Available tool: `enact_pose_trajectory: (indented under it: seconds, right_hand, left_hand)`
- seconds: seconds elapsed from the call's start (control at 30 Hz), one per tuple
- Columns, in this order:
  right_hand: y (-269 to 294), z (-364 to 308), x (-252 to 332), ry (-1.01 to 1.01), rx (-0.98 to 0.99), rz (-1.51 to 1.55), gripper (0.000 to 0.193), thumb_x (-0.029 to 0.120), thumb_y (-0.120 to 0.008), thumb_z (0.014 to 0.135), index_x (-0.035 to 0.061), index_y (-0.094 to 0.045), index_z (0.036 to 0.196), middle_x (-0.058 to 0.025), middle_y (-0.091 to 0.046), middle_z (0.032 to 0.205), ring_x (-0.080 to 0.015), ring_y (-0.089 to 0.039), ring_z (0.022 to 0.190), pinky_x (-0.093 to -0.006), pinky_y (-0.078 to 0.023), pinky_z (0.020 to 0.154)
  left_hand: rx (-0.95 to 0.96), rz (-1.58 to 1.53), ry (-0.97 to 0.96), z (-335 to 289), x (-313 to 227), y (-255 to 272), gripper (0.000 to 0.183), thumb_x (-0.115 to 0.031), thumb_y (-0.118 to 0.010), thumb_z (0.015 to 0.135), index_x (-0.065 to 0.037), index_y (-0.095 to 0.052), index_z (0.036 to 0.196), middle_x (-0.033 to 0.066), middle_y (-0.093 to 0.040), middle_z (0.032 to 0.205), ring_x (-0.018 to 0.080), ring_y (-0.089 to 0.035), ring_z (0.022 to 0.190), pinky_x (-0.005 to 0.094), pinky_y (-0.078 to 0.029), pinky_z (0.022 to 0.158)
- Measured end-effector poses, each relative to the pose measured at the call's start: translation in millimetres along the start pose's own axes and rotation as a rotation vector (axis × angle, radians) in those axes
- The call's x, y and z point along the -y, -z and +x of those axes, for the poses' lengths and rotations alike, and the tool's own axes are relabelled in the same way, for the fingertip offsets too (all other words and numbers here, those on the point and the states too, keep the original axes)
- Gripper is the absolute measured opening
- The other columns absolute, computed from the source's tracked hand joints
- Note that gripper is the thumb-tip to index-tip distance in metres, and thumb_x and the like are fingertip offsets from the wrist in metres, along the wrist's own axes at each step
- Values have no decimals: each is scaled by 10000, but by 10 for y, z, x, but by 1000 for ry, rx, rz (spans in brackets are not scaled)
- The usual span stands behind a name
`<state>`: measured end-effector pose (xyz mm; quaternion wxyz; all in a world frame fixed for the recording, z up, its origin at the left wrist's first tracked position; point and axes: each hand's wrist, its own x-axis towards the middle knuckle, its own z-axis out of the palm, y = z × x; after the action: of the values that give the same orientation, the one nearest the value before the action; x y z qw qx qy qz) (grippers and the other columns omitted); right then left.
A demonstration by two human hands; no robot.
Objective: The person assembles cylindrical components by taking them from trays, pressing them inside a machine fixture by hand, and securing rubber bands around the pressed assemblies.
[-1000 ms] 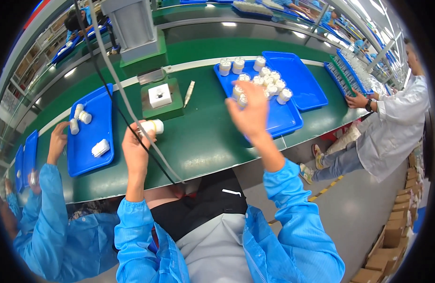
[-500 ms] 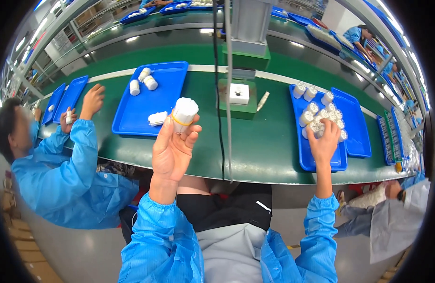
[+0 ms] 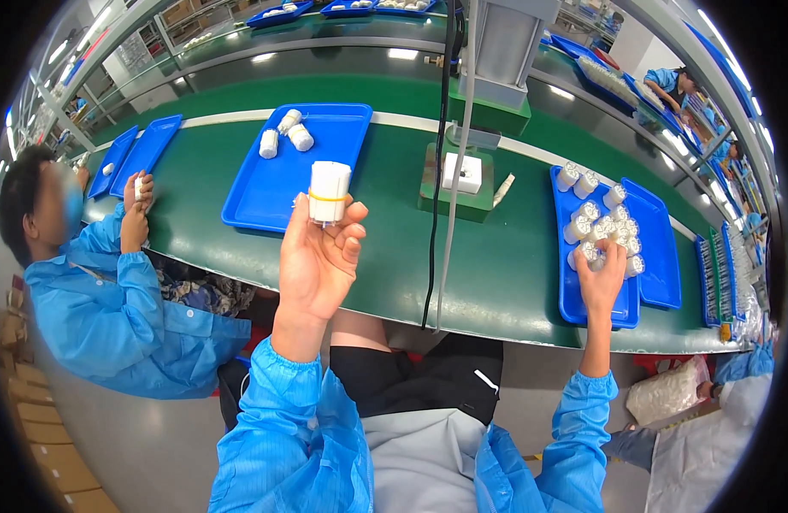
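Observation:
Raised over the near table edge, my left hand [image 3: 319, 261] holds a bundle of white pieces [image 3: 330, 181] bound with a yellow rubber band, tilted slightly. At the right, my right hand [image 3: 602, 286] reaches into a blue tray [image 3: 570, 295], its fingers closed around a white cylindrical piece among several similar ones [image 3: 599, 229] with clear ends. My fingers partly cover the piece, so its full shape is hidden. Left of centre, another blue tray [image 3: 255, 192] has 3 white bundles [image 3: 284, 137] near its far edge; my left hand blocks its near right corner.
A green fixture with a white block [image 3: 464, 173] stands at mid-table, a thin white piece [image 3: 503, 190] beside it. Black and grey cables [image 3: 441, 214] hang in front. A second blue tray [image 3: 659, 256] lies at right. A co-worker [image 3: 112, 291] in blue sits left.
The view has shifted, so the table appears moved rightward. My left hand has turned the bundle more upright. My right fingers have drawn closer together among the pieces. The co-worker's hands have come together.

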<state>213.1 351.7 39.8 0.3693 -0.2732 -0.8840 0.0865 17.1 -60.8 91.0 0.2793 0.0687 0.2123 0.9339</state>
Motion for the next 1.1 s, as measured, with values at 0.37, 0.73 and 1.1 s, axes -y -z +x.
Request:
enact_pose_trajectory:
  seconds: [0.37,0.73,1.1]
  right_hand:
    - [34,18,-48,-113,144,401,505,72,-796,787,59,-658,1272,-126,-702,1205,-235,-665,1114,-350,-509,942]
    - [-508,418,1286,-260,278,1302,499,79,-812,813,-34,-608,1254,-117,-706,1139,-176,-678,1037,-310,-548,883]
    - [-1135,862,1686,-203,445,1174,476,110,-841,802,-10,-679,1233,-112,-727,1118,-170,-682,984,-314,-533,865]
  left_hand:
    - [-308,1496,-726,937,-991,1256,315,-162,-686,974,25,-611,1216,82,-681,1050,138,-637,887,270,-510,796]
    - [-308,2069,-1020,808,-654,729,484,-172,-705,902,-44,-588,1353,181,-569,1391,361,-504,1307,460,-381,1115]
    - [101,1721,-721,929,308,257,404,-139,-686,889,-33,-624,1274,176,-600,1332,354,-539,1274,435,-411,1100]
